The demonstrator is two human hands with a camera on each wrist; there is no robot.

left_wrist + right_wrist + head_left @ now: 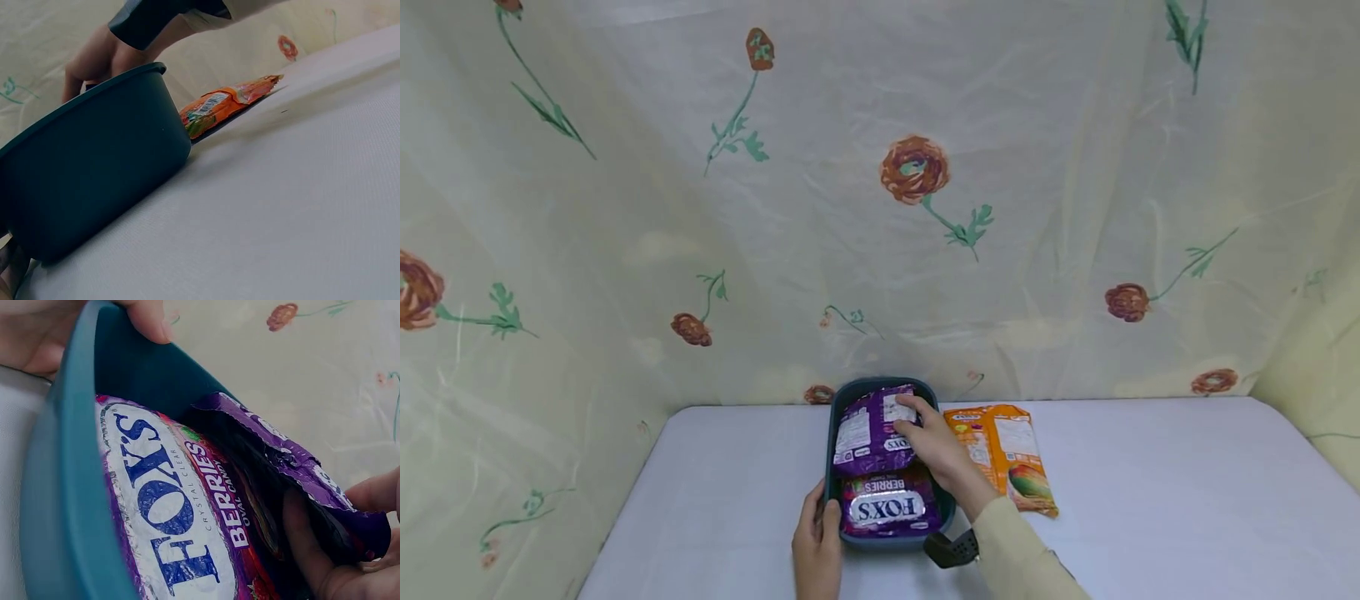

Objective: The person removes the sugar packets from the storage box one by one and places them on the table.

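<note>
A blue-green plastic basket point(891, 544) holds two purple candy bags. The front candy bag point(165, 500) lies flat with its "FOX'S Berries" label showing. Behind it, a second purple candy bag point(857, 437) is tilted, its near edge raised in the right wrist view. My right hand point(934, 443) holds this back bag by its right side, thumb on top and a finger underneath. My left hand point(818, 542) grips the basket's front left side, thumb over the rim point(78, 425) and fingers along the outer wall.
An orange candy bag point(1000, 454) with a mango picture lies on the white table point(1165, 492), just right of the basket. A flowered curtain point(1022, 275) hangs behind the table's far edge. A black wrist device point(951, 551) sits on my right wrist.
</note>
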